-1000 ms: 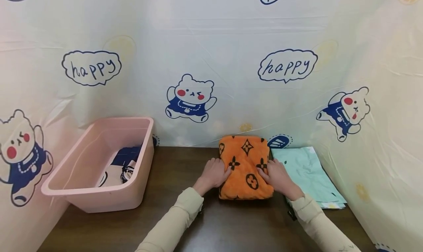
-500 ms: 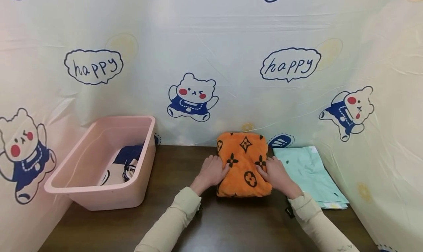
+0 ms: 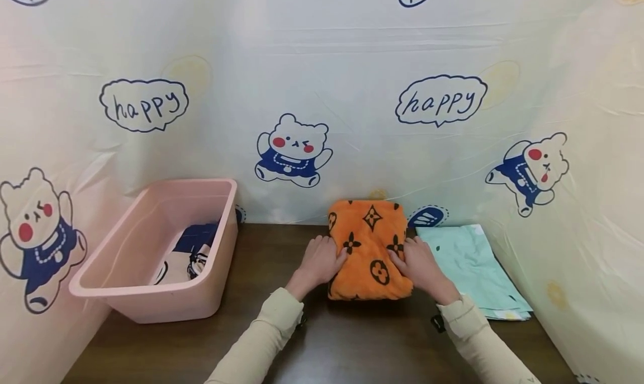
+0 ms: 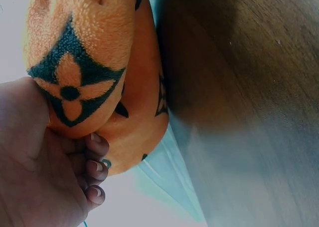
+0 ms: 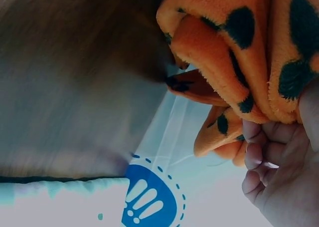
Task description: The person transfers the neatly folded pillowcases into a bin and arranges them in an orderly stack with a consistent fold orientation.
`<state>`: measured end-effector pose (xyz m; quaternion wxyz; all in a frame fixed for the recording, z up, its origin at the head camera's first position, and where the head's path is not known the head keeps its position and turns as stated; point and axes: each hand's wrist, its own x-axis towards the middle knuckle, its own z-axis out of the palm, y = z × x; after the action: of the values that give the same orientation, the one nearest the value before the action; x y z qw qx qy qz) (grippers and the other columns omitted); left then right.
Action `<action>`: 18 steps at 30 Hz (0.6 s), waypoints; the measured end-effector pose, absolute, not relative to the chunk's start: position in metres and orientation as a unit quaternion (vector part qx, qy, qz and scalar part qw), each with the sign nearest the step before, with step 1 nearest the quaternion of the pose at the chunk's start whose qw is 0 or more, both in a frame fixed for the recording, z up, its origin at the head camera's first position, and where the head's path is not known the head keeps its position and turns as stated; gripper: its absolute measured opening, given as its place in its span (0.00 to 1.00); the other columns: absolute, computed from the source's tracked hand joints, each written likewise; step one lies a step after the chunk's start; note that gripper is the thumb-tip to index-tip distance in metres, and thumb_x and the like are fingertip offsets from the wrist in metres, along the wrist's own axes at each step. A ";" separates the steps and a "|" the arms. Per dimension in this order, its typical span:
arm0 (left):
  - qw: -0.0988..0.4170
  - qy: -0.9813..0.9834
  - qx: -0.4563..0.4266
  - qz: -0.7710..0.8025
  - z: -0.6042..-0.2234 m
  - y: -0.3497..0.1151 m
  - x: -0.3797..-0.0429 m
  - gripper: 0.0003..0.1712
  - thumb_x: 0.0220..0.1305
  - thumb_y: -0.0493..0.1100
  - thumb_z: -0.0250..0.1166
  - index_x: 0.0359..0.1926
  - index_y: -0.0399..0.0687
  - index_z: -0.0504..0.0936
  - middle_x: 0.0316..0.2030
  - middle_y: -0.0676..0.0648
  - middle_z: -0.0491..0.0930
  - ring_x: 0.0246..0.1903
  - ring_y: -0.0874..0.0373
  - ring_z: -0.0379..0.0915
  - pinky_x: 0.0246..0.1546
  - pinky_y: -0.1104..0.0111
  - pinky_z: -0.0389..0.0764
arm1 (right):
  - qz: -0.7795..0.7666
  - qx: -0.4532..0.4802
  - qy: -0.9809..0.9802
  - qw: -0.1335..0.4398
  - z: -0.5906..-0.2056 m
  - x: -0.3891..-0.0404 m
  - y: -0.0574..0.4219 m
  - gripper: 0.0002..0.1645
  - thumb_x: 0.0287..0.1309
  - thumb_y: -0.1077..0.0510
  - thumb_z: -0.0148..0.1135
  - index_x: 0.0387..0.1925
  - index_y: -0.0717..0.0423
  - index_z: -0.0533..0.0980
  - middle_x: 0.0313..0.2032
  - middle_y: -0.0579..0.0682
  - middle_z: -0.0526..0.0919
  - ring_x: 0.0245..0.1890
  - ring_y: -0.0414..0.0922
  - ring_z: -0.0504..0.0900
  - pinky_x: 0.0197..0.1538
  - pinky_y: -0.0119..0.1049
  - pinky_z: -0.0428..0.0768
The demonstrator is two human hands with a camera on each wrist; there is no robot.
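Observation:
A folded orange plush cloth (image 3: 371,261) with dark flower prints sits in the middle, close over the dark table. My left hand (image 3: 322,258) grips its left side, thumb on top. In the left wrist view that hand's fingers (image 4: 97,169) curl in at the cloth's edge. My right hand (image 3: 418,261) holds the opposite side, its thumb also on top. The right wrist view shows several loose folds of the orange cloth (image 5: 214,52) hanging beside the curled fingers (image 5: 254,154). Parts of both hands' fingers are hidden by the cloth in the head view.
A pink plastic basket (image 3: 146,292) stands at the left, with navy and cream fabric (image 3: 178,264) inside. At the right lies a folded mint-green cloth (image 3: 470,266) on the brown table (image 3: 271,250). A printed curtain (image 3: 352,65) closes off the back and sides.
Both hands have shifted the orange cloth slightly left and a little away from me, keeping their grip on its sides. The basket and mint-green cloth stay in place.

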<state>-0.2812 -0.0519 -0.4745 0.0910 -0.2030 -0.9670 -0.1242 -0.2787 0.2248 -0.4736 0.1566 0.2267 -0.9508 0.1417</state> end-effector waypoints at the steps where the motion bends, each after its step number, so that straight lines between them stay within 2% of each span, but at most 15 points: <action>1: 0.091 -0.967 -0.202 -0.124 -0.474 -0.053 -0.281 0.28 0.79 0.56 0.49 0.21 0.49 0.69 0.23 0.48 0.68 0.26 0.53 0.62 0.34 0.63 0.68 | 0.145 0.228 -0.950 0.155 -0.473 -0.279 0.224 0.33 0.72 0.48 0.60 0.09 0.49 0.64 0.16 0.45 0.62 0.23 0.46 0.62 0.33 0.39 0.61; 7: 0.102 -0.968 -0.194 -0.125 -0.470 -0.055 -0.279 0.28 0.79 0.55 0.50 0.20 0.48 0.70 0.23 0.48 0.69 0.25 0.52 0.62 0.33 0.62 0.68 | 0.168 0.226 -0.949 0.141 -0.468 -0.280 0.219 0.26 0.73 0.49 0.58 0.17 0.49 0.69 0.17 0.43 0.65 0.26 0.44 0.64 0.40 0.40 0.61; 18: 0.125 -0.964 -0.192 -0.136 -0.463 -0.061 -0.277 0.27 0.78 0.54 0.51 0.20 0.48 0.69 0.22 0.48 0.68 0.25 0.52 0.61 0.33 0.62 0.67 | 0.153 0.240 -0.941 0.184 -0.458 -0.278 0.209 0.28 0.71 0.52 0.60 0.13 0.50 0.65 0.16 0.44 0.62 0.25 0.44 0.62 0.38 0.39 0.59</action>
<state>-0.2772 -0.0613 -0.4631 0.1253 -0.1919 -0.9638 -0.1361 -0.2775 0.2094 -0.4576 0.1835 0.2396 -0.9410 0.1530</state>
